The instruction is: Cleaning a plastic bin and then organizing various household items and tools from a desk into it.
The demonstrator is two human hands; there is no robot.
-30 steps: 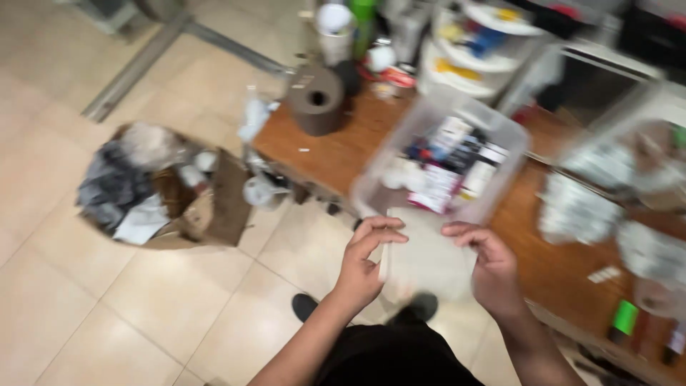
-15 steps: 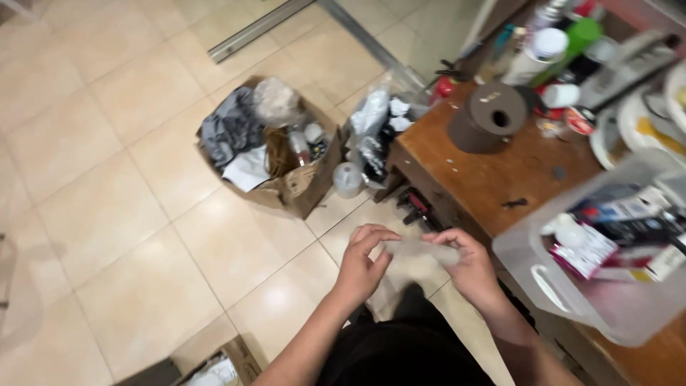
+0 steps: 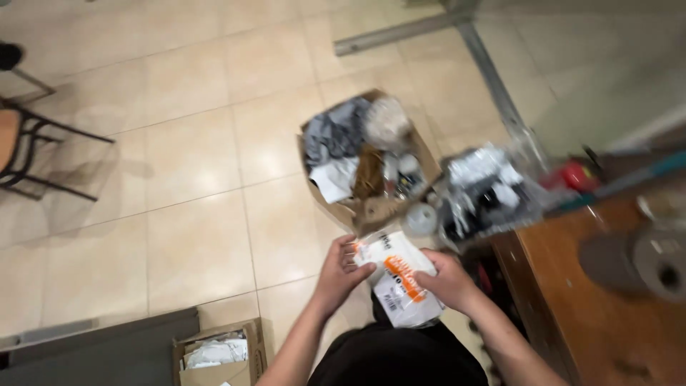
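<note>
Beige tiled floor (image 3: 179, 179), wooden table (image 3: 572, 300) at right, black chair (image 3: 28, 143) at left.

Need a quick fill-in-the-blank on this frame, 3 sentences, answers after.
1. Both hands, left hand and right hand, hold a white and ____ packet.
2. The open cardboard box of rubbish stands on the tiled ____.
3. The grey roll lies on the wooden ____.

Missing words: orange; floor; table
</note>
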